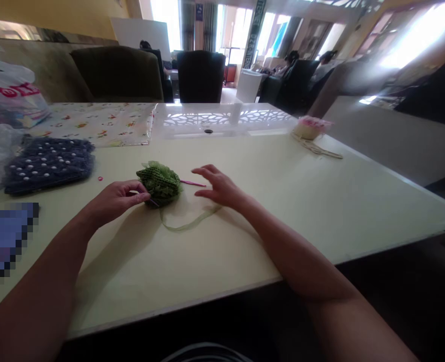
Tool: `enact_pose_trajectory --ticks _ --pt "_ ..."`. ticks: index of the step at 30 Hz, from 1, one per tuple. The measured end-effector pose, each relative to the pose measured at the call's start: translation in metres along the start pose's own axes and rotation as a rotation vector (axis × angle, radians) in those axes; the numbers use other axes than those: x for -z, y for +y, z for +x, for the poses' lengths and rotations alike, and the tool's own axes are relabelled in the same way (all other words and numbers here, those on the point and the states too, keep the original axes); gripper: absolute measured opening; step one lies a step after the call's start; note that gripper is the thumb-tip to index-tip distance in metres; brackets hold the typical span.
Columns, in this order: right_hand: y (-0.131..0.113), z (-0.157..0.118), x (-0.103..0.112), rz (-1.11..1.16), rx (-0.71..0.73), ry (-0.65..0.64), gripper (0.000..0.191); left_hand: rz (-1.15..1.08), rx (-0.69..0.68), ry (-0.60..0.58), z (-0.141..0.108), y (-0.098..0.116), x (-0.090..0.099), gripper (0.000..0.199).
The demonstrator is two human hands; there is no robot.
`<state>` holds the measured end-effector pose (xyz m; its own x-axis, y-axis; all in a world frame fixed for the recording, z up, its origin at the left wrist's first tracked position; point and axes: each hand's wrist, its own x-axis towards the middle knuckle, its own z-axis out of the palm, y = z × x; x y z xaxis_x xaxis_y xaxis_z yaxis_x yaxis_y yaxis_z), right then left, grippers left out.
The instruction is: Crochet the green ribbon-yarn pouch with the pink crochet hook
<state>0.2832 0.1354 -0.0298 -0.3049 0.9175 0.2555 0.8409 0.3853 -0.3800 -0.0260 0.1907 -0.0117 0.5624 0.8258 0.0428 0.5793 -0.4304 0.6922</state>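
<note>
A bunched green crocheted piece [161, 182] with ruffled ribbon lies on the table before me. My left hand [126, 200] is at its left side, thumb and fingers pinched on a thin purplish stick [153, 202] that looks like a needle; its far end points at the underside of the green work. From the right of the bundle a pink crochet hook [194, 183] sticks out. My right hand [216, 187] hovers just beyond the hook's end, fingers apart, holding nothing. A pale green ribbon [186, 228] loops from the work across the table toward my right wrist.
To the left are a navy beaded bag [51, 163], a small pink ring [100, 178], a pixelated blue object [5, 241] and plastic bags [13, 93]. A pink-topped bundle with cream cord [308, 128] is at the far right. Chairs [200, 75] stand beyond the table.
</note>
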Motion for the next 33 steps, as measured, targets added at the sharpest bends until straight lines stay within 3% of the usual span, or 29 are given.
enact_pose_trajectory --ticks 1,3,6,8,10,13,16,18,23,29,33 --pt "-0.011 0.002 -0.012 0.013 0.105 0.078 0.072 -0.027 0.001 -0.011 0.000 0.000 -0.001 0.034" --pt "-0.029 0.006 -0.034 -0.016 0.247 0.105 0.074 -0.081 -0.001 -0.041 0.000 0.003 -0.006 0.032" --pt "-0.043 0.010 -0.052 -0.033 0.146 0.105 0.045 -0.206 0.004 -0.061 -0.001 0.012 -0.014 0.029" --pt "-0.041 0.013 -0.053 0.069 0.041 0.157 0.026 -0.328 -0.011 -0.007 -0.002 0.017 -0.018 0.025" --pt "-0.034 0.016 -0.048 0.320 0.004 0.249 0.015 -0.490 -0.039 0.124 -0.002 0.020 -0.020 0.019" --pt "-0.022 0.017 -0.034 0.939 -0.094 0.419 0.005 -0.726 -0.082 0.344 -0.002 0.021 -0.020 0.013" --pt "-0.019 0.015 -0.021 1.469 -0.202 0.408 0.014 -0.840 -0.087 0.376 -0.001 0.023 -0.021 0.011" --pt "-0.022 0.013 -0.018 1.637 -0.229 0.345 0.018 -0.866 -0.092 0.322 -0.002 0.027 -0.025 0.012" --pt "-0.036 0.010 -0.030 1.810 -0.300 0.244 0.022 -0.852 -0.164 0.190 -0.011 0.047 -0.033 0.016" --pt "-0.034 0.010 -0.035 1.746 -0.425 0.177 0.021 -0.837 -0.196 0.361 -0.012 0.049 -0.027 0.013" --pt "-0.027 0.011 -0.036 1.655 -0.477 0.053 0.019 -0.780 -0.214 0.296 -0.013 0.050 -0.024 0.019"
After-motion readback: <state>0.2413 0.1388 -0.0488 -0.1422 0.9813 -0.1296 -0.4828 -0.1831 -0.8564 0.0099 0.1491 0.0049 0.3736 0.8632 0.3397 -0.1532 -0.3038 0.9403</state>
